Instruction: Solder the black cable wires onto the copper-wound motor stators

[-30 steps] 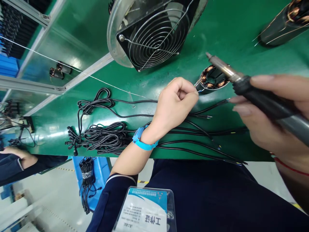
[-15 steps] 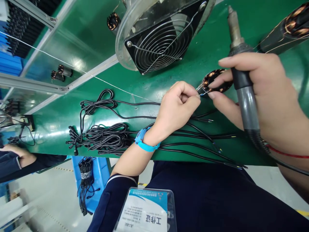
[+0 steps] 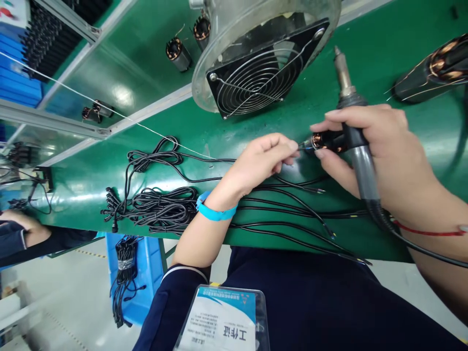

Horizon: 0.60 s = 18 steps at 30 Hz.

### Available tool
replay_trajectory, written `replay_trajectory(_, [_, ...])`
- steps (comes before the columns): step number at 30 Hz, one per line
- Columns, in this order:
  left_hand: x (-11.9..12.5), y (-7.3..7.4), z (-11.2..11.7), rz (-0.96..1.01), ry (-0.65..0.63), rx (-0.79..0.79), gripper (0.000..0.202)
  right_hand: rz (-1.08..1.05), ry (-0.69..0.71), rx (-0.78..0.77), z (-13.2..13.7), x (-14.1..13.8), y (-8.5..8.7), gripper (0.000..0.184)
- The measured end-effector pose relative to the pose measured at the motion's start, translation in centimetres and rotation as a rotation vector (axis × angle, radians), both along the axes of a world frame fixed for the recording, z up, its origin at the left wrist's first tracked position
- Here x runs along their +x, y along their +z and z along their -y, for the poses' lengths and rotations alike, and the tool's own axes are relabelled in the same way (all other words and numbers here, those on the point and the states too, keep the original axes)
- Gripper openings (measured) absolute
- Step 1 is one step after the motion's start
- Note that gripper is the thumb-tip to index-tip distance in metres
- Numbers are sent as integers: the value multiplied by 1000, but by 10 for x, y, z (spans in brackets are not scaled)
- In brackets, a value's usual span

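My left hand (image 3: 265,158) is closed, thumb and fingertips pinching the end of a black cable (image 3: 204,158). Its thin wires meet the near end of a small motor stator (image 3: 317,141) with copper windings. My right hand (image 3: 398,161) is wrapped round a soldering iron (image 3: 360,151), tip pointing up and away over the bench. The thumb and fingertips of that same hand also grip the stator, partly covering it. The exact joint between the wires and the windings is too small to make out.
On the green bench (image 3: 234,131) stands a fan with a wire guard (image 3: 256,92). A larger wound stator (image 3: 420,78) lies at right. Coiled black cables (image 3: 164,207) lie at left, their ends stretching along the front edge. More stators (image 3: 179,53) stand behind. A blue bin (image 3: 142,292) sits below.
The held stator has turned, showing less of its wound end face. My left fingers have straightened somewhat while still pinching. The soldering iron has shifted slightly left and down, and the view has moved a little.
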<state>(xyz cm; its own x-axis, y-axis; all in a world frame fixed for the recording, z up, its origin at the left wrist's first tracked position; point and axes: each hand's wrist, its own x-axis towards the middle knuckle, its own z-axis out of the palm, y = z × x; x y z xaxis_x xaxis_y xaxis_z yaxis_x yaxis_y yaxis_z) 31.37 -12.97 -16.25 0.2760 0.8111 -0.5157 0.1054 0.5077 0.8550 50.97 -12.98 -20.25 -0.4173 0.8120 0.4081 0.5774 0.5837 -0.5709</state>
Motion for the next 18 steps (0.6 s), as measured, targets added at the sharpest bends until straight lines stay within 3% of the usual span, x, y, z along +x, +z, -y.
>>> replay_trajectory(4, [-3, -7, 0, 73, 112, 6, 23, -5, -13, 27, 3, 1, 2, 45])
replay_trajectory(10, [2, -12, 1, 135, 150, 47, 17, -17, 13, 52, 7, 2, 1, 46])
replay_trajectory(18, [12, -10, 3, 41, 163, 59, 20, 24, 14, 88, 8, -4, 1, 41])
